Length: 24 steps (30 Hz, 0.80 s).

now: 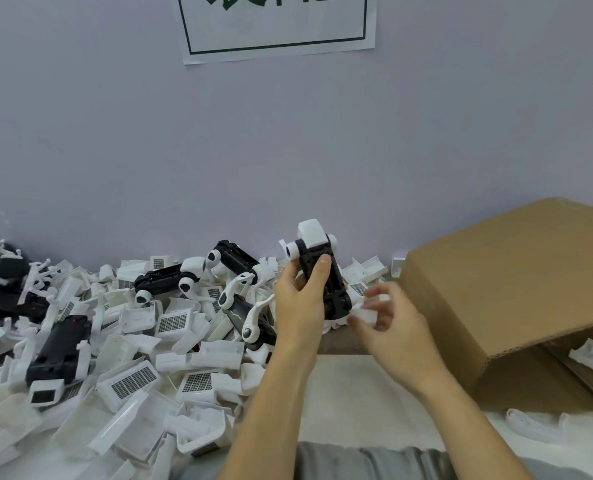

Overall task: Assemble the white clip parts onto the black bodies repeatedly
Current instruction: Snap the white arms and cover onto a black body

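One black body (322,282), frame centre, gripped upright by left hand (300,299); right hand (388,320) fingers pinch white clip (366,313) at its base

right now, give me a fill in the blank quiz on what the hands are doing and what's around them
1. The left hand grips a black body that has a ____ part on its top end.
2. The right hand pinches a small white part near the body's ____ end.
3. The box to the right is made of ____.
4. The sign on the wall has a ____ border.

Missing words: white; lower; cardboard; green
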Each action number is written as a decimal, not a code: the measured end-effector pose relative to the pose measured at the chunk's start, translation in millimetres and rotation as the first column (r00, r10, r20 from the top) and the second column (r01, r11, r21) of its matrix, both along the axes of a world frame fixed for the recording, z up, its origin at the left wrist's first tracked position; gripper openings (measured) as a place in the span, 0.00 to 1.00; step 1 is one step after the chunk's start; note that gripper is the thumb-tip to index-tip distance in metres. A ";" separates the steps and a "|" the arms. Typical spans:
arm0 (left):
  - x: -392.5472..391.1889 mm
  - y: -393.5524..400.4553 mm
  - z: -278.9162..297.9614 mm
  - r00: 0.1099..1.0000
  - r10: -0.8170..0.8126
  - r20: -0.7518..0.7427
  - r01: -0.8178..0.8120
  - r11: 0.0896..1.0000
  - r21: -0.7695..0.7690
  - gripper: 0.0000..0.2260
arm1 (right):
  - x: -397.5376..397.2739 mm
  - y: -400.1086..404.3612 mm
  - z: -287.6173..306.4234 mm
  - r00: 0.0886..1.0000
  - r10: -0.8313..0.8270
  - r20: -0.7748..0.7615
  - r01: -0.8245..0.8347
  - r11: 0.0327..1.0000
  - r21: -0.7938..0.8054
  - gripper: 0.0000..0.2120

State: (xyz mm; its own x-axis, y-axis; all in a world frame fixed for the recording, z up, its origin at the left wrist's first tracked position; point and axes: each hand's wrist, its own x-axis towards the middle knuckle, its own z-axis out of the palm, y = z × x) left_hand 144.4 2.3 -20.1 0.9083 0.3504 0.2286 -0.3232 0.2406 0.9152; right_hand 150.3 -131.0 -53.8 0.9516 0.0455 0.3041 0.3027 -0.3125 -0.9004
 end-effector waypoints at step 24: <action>-1.5 -19.8 -13.3 0.954 -0.277 -0.119 0.293 0.943 0.156 0.15 | 4.6 -7.5 24.3 0.968 -0.090 0.233 0.119 0.987 -0.113 0.05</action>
